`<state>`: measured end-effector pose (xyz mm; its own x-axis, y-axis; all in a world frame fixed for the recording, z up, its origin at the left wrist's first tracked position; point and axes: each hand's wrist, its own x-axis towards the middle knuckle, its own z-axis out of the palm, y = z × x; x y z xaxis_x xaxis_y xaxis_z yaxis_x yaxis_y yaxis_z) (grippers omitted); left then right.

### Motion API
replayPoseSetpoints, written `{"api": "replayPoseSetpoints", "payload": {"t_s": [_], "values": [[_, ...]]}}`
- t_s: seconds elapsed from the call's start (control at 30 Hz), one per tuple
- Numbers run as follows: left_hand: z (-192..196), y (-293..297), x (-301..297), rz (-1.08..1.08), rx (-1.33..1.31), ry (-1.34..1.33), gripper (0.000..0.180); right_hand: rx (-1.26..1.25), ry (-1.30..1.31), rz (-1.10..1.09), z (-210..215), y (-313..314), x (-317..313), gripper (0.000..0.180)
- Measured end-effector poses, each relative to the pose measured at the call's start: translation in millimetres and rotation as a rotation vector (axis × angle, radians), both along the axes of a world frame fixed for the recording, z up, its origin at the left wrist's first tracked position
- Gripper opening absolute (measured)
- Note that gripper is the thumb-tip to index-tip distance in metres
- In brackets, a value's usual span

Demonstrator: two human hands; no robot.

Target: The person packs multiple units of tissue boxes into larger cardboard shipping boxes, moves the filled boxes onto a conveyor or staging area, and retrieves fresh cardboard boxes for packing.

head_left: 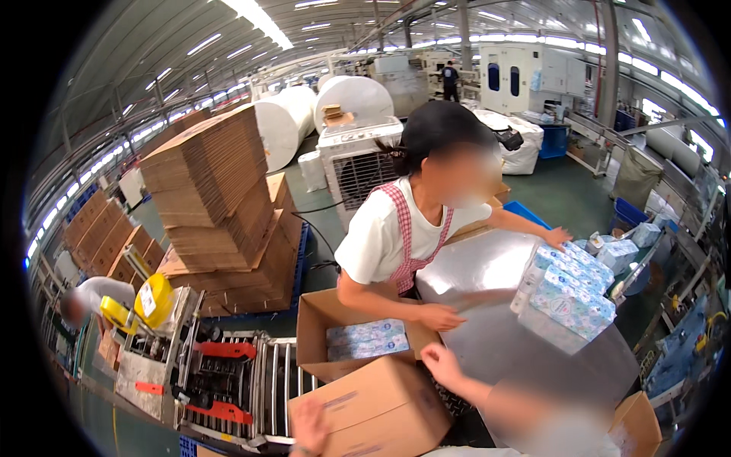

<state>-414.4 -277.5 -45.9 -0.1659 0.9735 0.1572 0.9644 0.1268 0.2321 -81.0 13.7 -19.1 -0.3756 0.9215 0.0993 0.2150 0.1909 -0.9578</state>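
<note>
A closed brown cardboard box (373, 411) stands tilted right in front of me. My left hand (311, 426) lies against its left side with the fingers stretched out. Just above the box's right top edge is my right hand (443, 365), its fingers loosely bent and apart, holding nothing. Beyond that box, an open carton (314, 335) contains blue-and-white soft packs (369, 337). A co-worker in a checked apron (407, 221) stands across from me, one hand (442, 317) near the open carton, the other (558, 238) at bundled packs (567, 293) on the metal table (487, 266).
A roller conveyor (276, 381) runs left to a tape machine (152, 305) with yellow tape rolls. Flattened cartons (205, 175) are stacked on a pallet behind. Another open carton (640, 423) sits at lower right. A person (99, 297) bends at far left.
</note>
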Motion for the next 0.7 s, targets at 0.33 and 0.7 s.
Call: {"api": "replayPoseSetpoints", "payload": {"t_s": [0.33, 0.7], "values": [[-87, -20, -77, 0.706, -0.219, -1.221, 0.068, -0.925, 0.270, 0.605, -21, -126, -67, 0.045], [-22, 87, 89, 0.177, 0.062, -1.280, 0.092, 0.002, -0.570, 0.800, -1, -151, -67, 0.074]]}}
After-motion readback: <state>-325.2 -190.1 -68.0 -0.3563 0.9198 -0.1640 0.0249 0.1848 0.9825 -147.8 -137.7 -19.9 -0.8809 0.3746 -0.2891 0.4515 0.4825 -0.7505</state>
